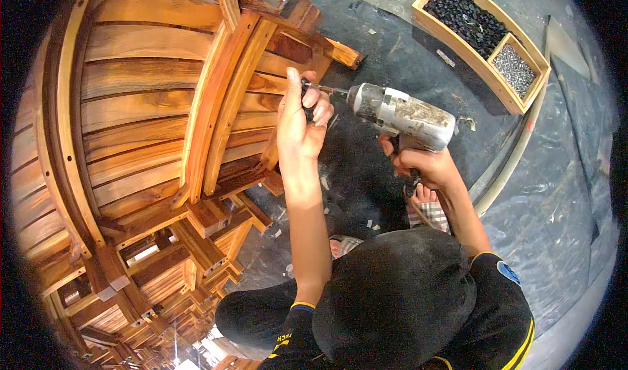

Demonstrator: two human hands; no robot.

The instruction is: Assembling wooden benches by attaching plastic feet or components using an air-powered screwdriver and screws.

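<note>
My right hand grips the handle of a worn silver power driver, its nose pointing left. A thin bit runs from the nose to my left hand. There, my closed fingers hold a small black piece at the bit's tip, the thumb raised beside it. The fingers hide much of the piece, so its kind is unclear. Just left of my left hand stands a wooden slatted furniture piece, with pale rails and dark holes along them.
A wooden box at the upper right holds black round pieces and, in a small compartment, silver hardware. More wooden frames stand at lower left. Dark sheeting with scraps covers the floor. A black cap blocks the lower middle.
</note>
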